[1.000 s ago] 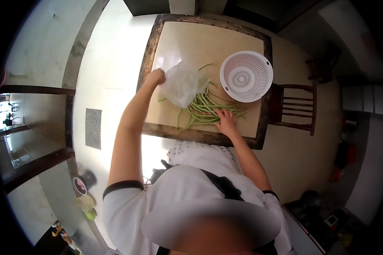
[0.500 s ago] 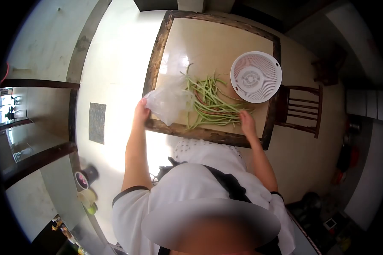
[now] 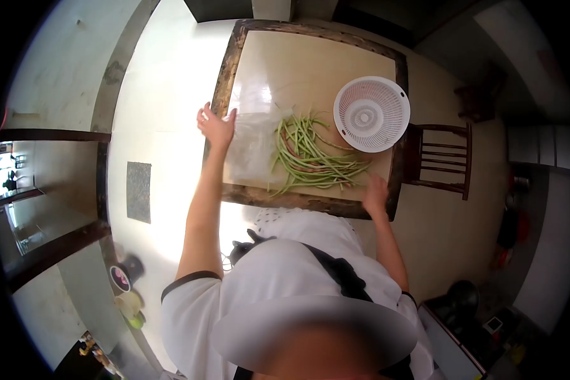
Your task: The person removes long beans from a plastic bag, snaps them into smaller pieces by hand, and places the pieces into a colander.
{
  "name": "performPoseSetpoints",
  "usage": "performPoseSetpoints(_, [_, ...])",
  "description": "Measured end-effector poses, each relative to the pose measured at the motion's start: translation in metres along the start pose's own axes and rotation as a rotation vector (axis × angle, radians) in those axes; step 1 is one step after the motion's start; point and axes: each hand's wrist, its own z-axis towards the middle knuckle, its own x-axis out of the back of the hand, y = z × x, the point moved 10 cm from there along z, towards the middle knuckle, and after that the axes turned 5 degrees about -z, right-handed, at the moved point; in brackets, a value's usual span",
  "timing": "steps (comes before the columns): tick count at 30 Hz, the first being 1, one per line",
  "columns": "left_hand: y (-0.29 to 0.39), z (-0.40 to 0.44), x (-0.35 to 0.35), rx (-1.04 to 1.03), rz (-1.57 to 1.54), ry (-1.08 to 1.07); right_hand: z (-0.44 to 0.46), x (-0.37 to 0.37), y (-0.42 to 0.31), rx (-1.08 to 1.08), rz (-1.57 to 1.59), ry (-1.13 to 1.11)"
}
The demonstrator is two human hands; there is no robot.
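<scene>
A heap of long green beans [image 3: 313,155] lies on the table near its front edge. Left of the beans, a clear plastic bag [image 3: 250,149] lies flat on the tabletop. My left hand [image 3: 216,126] is at the table's left edge beside the bag, fingers spread and nothing held. Just right of the bean ends is my right hand [image 3: 375,195], near the front right corner; its fingers are blurred. Behind it, a white colander [image 3: 371,114] with a slotted wall stands upright, with nothing in it.
The table [image 3: 310,202] has a dark, rough wooden frame. A wooden chair [image 3: 446,161] stands against its right side. On the floor at the left are a grey mat [image 3: 139,192] and a dark bucket [image 3: 125,273].
My left hand has let go of the plastic bag, which now lies flat beside the beans. My right hand has moved off the bean ends, toward the table's front right corner.
</scene>
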Motion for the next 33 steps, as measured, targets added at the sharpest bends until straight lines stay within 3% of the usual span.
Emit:
performPoseSetpoints(4, [0.064,-0.056,-0.031,-0.131,0.064,-0.28,0.027,-0.007,-0.102,0.215,-0.004,-0.1])
performPoseSetpoints(7, [0.067,-0.099,-0.049,-0.135,0.209,-0.424,0.04,-0.034,-0.14,0.306,0.006,-0.097])
performPoseSetpoints(11, [0.038,-0.093,-0.081,-0.107,0.272,-0.577,0.056,-0.096,-0.135,0.287,-0.052,-0.211])
performPoseSetpoints(14, [0.037,-0.082,-0.101,-0.148,0.293,-0.644,0.054,-0.11,-0.119,0.291,-0.14,-0.288])
performPoseSetpoints(16, [0.027,-0.087,-0.117,-0.043,0.377,-0.824,0.044,-0.092,-0.111,0.293,-0.05,-0.22])
performPoseSetpoints(20, [-0.001,-0.074,-0.173,-0.164,0.465,-0.892,0.024,-0.057,-0.099,0.368,0.042,-0.103])
performPoseSetpoints(22, [0.025,-0.043,-0.169,-0.114,0.298,-0.822,0.016,-0.049,-0.09,0.346,0.075,-0.134])
performPoseSetpoints(24, [0.07,-0.013,-0.162,-0.181,0.298,-0.82,0.009,-0.053,-0.082,0.332,0.11,-0.172])
performPoseSetpoints(28, [0.14,0.044,-0.155,-0.313,0.192,-0.616,0.001,-0.056,-0.077,0.375,0.042,-0.09])
performPoseSetpoints(33, [0.185,0.066,-0.157,-0.494,0.192,-0.626,0.006,-0.057,-0.072,0.304,0.033,-0.145])
